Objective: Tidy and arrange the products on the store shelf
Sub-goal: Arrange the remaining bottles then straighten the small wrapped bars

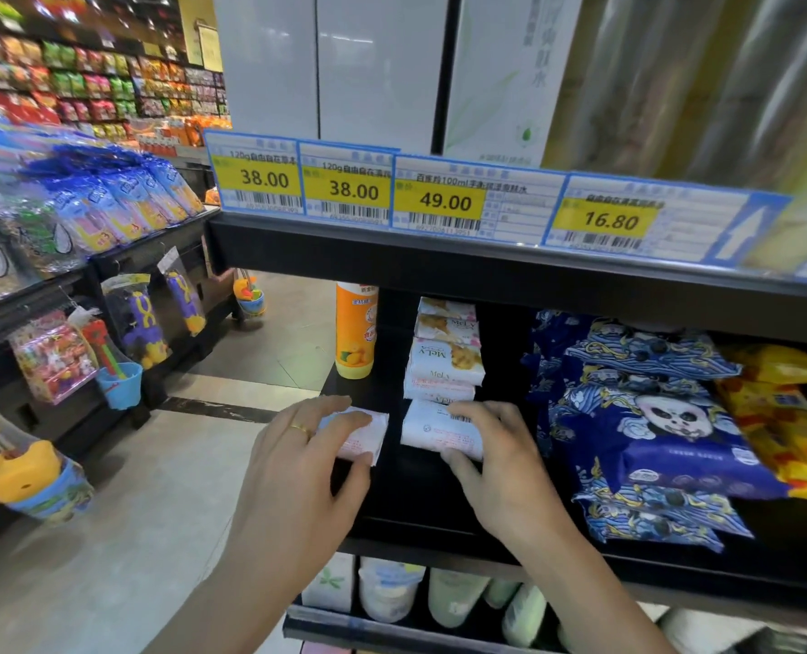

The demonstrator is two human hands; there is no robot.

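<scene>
On the black middle shelf (pixel 420 507) my left hand (pixel 307 460) grips a small white soap packet (pixel 366 439) at the shelf's left end. Just to its right, my right hand (pixel 500 460) holds another white soap packet (pixel 434 429), fingers over its top and thumb under its near edge. Both packets lie flat with their printed backs up. Behind them stands a stack of several white Mely soap packets (pixel 444 361). An orange bottle (pixel 355 330) stands upright at the back left of the shelf.
Blue panda-print packs (pixel 646 417) fill the shelf to the right, with yellow packs (pixel 783 408) beyond. Price tags (pixel 439 200) line the shelf edge above, under white boxes (pixel 382 63). Tubes and bottles (pixel 392 592) sit on the shelf below. Toy racks (pixel 85 323) flank the aisle on the left.
</scene>
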